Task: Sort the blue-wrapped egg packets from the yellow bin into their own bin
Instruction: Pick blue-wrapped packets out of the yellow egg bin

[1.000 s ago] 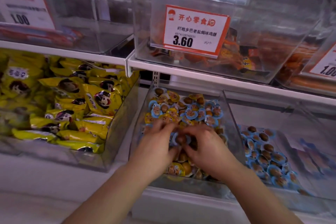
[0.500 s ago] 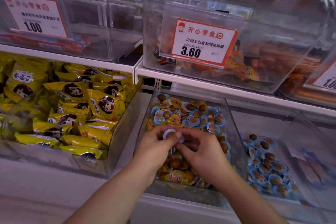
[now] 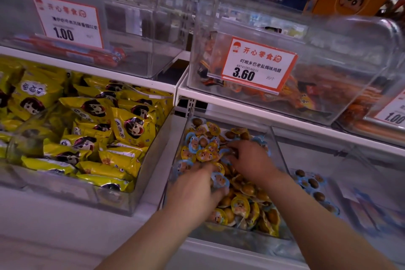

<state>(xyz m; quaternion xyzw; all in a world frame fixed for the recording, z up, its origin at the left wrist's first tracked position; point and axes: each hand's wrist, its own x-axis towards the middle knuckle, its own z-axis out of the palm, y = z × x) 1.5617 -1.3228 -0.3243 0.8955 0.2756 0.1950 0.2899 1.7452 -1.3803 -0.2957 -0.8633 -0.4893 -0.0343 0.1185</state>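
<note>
A clear middle bin point(image 3: 236, 242) holds a heap of mixed yellow-wrapped egg packets point(image 3: 240, 206) and blue-wrapped ones point(image 3: 194, 141). My left hand point(image 3: 195, 193) is low in the heap, its fingers curled round a blue-wrapped egg packet point(image 3: 219, 180). My right hand point(image 3: 252, 160) reaches further back, with its fingers stretched over packets near the bin's middle; what lies under the fingertips is hidden. The clear bin to the right point(image 3: 350, 160) holds only blue-wrapped egg packets point(image 3: 312, 183).
A large clear bin of yellow snack bags point(image 3: 131, 127) stands to the left. The shelf above point(image 3: 241, 105) carries clear bins with price tags point(image 3: 258, 64) that overhang the egg bins. A white shelf edge point(image 3: 219, 252) runs along the front.
Both hands met over a blue packet mid-bin. Since then the right hand has moved back into the heap and the left has dropped lower with a blue packet. The view has tilted up.
</note>
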